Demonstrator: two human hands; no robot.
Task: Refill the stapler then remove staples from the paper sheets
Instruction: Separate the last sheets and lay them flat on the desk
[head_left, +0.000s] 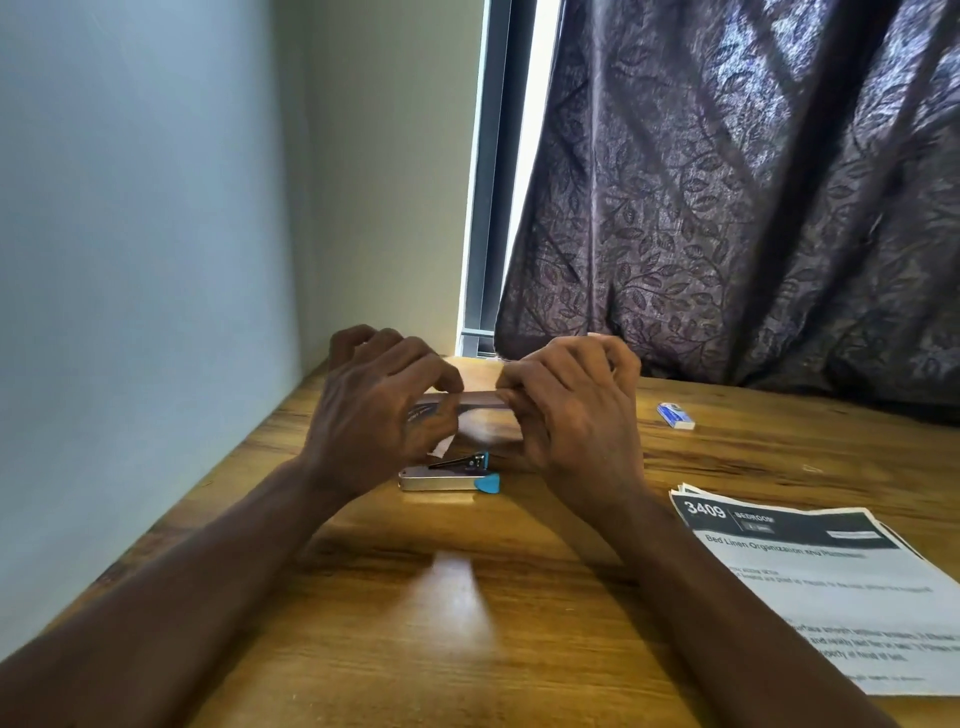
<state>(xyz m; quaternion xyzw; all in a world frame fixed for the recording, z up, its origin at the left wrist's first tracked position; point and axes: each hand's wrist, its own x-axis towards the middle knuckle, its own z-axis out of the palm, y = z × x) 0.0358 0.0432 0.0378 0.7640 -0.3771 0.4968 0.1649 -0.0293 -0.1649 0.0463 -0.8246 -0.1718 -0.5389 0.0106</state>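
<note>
A small silver stapler (447, 477) with blue ends lies on the wooden table (467, 597), its top arm lifted a little. Just above and behind it, my left hand (382, 410) and my right hand (571, 410) together pinch a small flat paper sheet or packet (485, 415), one hand at each end. What the sheet is stays unclear, since my fingers cover most of it. A stack of printed paper sheets (826, 582) with a dark header lies at the right front. A small blue and white staple box (675, 415) rests farther back on the right.
A pale wall (156, 260) borders the table on the left. A dark patterned curtain (727, 208) hangs over the table's back edge on the right, with a window frame (493, 182) beside it.
</note>
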